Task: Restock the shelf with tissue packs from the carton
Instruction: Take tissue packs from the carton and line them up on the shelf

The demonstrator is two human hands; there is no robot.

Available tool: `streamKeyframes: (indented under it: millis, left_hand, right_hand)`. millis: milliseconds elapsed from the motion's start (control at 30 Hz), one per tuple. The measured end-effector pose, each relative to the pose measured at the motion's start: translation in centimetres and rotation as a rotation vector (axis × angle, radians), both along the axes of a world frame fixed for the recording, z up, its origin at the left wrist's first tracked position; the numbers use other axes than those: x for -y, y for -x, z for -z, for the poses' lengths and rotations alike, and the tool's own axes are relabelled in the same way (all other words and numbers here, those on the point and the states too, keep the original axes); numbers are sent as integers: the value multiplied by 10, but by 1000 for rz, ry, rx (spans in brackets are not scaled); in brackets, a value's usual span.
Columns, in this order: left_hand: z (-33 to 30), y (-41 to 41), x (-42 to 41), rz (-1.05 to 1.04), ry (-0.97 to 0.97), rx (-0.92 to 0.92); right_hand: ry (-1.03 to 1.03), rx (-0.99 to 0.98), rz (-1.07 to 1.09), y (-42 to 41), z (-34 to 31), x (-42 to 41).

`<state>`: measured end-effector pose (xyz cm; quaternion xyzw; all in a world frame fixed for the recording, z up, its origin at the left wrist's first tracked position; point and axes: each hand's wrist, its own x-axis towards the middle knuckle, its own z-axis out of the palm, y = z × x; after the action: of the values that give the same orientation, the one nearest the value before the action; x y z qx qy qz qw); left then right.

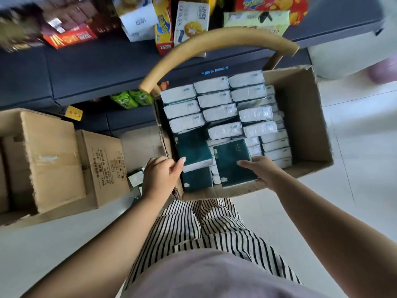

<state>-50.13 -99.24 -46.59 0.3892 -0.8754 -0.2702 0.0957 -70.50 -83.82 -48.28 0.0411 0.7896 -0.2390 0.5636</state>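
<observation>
Two hands are at the near end of the open carton (pixel 305 117), seen from the head camera, the only view. The right hand (pixel 261 168) grips a dark green tissue pack (pixel 233 162) lying flat on the stock, thumb on its top face and the fingers under its right edge. The left hand (pixel 161 175) has its fingers curled at the carton's near-left corner beside a second green pack (pixel 193 150); whether it holds the pack or the cardboard wall cannot be told. White-sided packs (pixel 217 100) stand on edge in tight rows, filling most of the carton; the right end is bare.

Handling judgement: the packs look light, soft and film-wrapped, likely to yield under pressure and to slip a little. A grip across the short sides, as the right hand has, seems sound.

Edges and room: a curved wooden chair back (pixel 214 43) arches over the carton's far end, between it and the dark shelf (pixel 90 67), so a lifted pack must pass over or beside it. Closed cartons (pixel 53 160) stand to the left on the floor. Snack boxes (pixel 171 22) crowd the upper shelf.
</observation>
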Motion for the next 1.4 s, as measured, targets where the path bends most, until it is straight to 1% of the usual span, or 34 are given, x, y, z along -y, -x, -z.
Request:
streamKeyframes:
  millis: [67, 133, 233, 333, 400, 467, 600, 700, 833, 933, 1033, 1167, 1300, 1400]
  left_hand:
    - [-14, 11, 2, 25, -14, -38]
    - [-28, 23, 3, 39, -81, -62]
    - [-55, 47, 2, 16, -335, -57]
    - [-79, 66, 3, 21, -574, -3]
    - [-96, 74, 9, 3, -665, -5]
    - [-115, 77, 17, -26, -701, -55]
    - [-161, 80, 35, -64, -657, -225]
    - [-198, 80, 49, -101, -659, -392]
    - [-238, 77, 63, -117, -631, -537]
    - [-265, 74, 72, -152, -566, -658]
    - [-291, 67, 88, -254, -462, -773]
    - [-329, 64, 113, -303, -368, -940]
    - [-361, 62, 143, -276, -265, -1012]
    - [-378, 63, 167, -202, -190, -1005]
  right_hand:
    - [65, 0, -3, 3, -22, -4]
    - [135, 20, -9, 5, -45, -5]
    - [248, 45, -42, 11, -81, 1]
    - [367, 27, -95, 20, -117, 17]
    - [451, 2, -97, 28, -140, 31]
    - [530, -26, -108, 36, -162, 44]
    - [697, -25, -143, 52, -204, 74]
    - [804, -26, -151, 60, -237, 100]
    - [930, -3, -232, 69, -275, 131]
    - [1022, 11, -245, 68, -300, 156]
    - [1121, 30, -219, 63, -325, 178]
    - [1209, 84, -275, 53, -355, 199]
    - [1275, 10, -299, 44, -381, 224]
    - [1316, -87, -301, 45, -405, 242]
